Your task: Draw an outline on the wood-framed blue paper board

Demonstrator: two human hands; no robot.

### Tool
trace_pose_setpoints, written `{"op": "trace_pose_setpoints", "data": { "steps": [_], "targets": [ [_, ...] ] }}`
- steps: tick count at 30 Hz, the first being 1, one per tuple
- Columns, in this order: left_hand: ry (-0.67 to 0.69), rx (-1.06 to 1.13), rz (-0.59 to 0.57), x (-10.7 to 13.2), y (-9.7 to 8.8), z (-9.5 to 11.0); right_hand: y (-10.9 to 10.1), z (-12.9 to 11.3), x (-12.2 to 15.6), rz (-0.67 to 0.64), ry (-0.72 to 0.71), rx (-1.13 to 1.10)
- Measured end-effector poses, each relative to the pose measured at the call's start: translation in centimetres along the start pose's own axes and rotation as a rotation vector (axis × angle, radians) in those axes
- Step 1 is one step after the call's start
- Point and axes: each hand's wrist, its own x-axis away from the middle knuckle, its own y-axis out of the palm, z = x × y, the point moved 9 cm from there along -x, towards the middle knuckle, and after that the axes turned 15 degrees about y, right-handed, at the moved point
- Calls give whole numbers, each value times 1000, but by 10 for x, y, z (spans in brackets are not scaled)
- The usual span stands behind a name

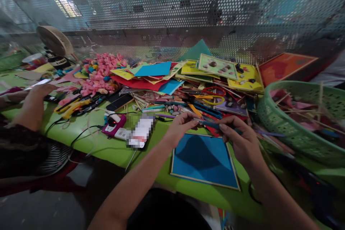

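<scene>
Left hand (181,128) and right hand (241,134) pinch a slim blue stick (209,124) above the blue board (205,161); loose fingertip grip could let it drop there

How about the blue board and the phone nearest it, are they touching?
Apart. The head view shows green tabletop between the phone and the blue board, with the left forearm above.

You have a blue sheet (205,161) that looks like matt paper, edged with thin wooden sticks (205,182). Your table (205,194) looks smooth, the basket (281,113) plastic, the screen (167,10) perforated metal.
</scene>
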Motion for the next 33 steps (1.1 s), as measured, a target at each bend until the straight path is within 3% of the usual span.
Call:
{"op": "trace_pose_setpoints", "data": {
  "steps": [6, 12, 15, 20, 22, 24, 26, 27, 30, 33],
  "targets": [
    [106, -242, -95, 14, 17, 13, 14, 2, 9, -66, 57, 60],
    [190, -390, -170, 23, 28, 24, 8, 12, 24, -17, 131, 144],
    [231, -439, -192, 23, 27, 30, 12, 14, 30, -25, 97, 167],
    [294, -416, -152, 17, 23, 38, 31, 13, 37, -146, 46, 230],
    [300, -474, -162, 12, 21, 41, 26, 12, 33, -109, 59, 252],
    [277, -665, -191, 5, 13, 43, 10, 6, 25, 12, 65, 203],
    [244, -1060, -168, -5, -6, 49, -5, 5, 15, 119, 101, 187],
    [216, -1141, -137, -9, -18, 52, -11, 4, 9, 157, 100, 191],
    [119, -1294, -84, -17, -50, 54, -14, 4, -4, 127, 69, 281],
    [16, -1458, -42, -17, -74, 53, -4, 13, -11, 13, 57, 396]
  ]
}}
